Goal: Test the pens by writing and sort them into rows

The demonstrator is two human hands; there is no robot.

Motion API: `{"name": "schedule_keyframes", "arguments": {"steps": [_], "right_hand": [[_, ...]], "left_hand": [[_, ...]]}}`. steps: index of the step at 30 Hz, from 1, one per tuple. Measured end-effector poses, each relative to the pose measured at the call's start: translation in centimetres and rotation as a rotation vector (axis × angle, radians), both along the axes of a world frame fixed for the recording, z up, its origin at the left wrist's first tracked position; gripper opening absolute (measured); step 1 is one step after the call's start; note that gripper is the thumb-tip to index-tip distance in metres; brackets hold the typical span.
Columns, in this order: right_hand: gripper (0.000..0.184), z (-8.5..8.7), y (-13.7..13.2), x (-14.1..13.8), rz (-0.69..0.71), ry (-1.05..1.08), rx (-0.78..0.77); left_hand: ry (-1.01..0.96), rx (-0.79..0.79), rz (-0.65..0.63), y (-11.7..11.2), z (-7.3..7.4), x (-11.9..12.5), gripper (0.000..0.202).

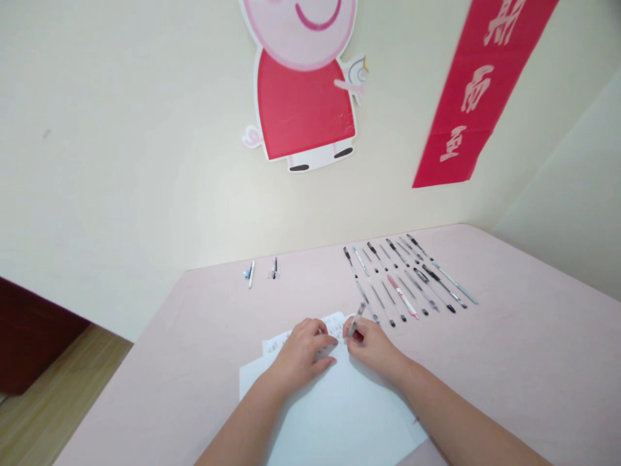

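My right hand [372,344] is closed around a pen [357,318] with a clear, patterned barrel, its upper end leaning away to the right. The pen's tip is hidden by the fingers. My left hand [305,355] rests on the paper just to the left, thumb and fingers apart. Something greyish shows between them, too small to make out. Both hands lie over a large white sheet [334,414]. At its far edge, a smaller paper with dark handwriting [275,343] shows, partly covered by the sheet and my hands.
Several pens and refills [402,294] lie in two slanted rows at the back right of the pink table [194,362]. A white pen with a blue piece [251,275] and a small dark pen-like item [275,268] lie at the back left. A wall [145,194] stands behind.
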State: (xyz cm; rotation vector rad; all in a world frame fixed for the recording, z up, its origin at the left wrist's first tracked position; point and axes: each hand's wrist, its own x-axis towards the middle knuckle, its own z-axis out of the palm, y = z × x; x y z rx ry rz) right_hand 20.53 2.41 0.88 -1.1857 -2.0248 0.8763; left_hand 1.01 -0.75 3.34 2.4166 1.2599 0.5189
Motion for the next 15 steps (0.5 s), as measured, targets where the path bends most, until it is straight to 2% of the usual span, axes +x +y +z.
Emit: {"name": "schedule_keyframes", "arguments": {"steps": [4,15], "right_hand": [[0.011,0.02,-0.13,-0.15,-0.009,-0.009,-0.056],[0.013,-0.56,-0.08,-0.17,-0.013,-0.05,0.05]], "left_hand": [[0.006,0.006,0.001,-0.05,0.08,0.02,0.031],[0.007,0.007,-0.001,-0.06,0.11,0.04,0.031]]}}
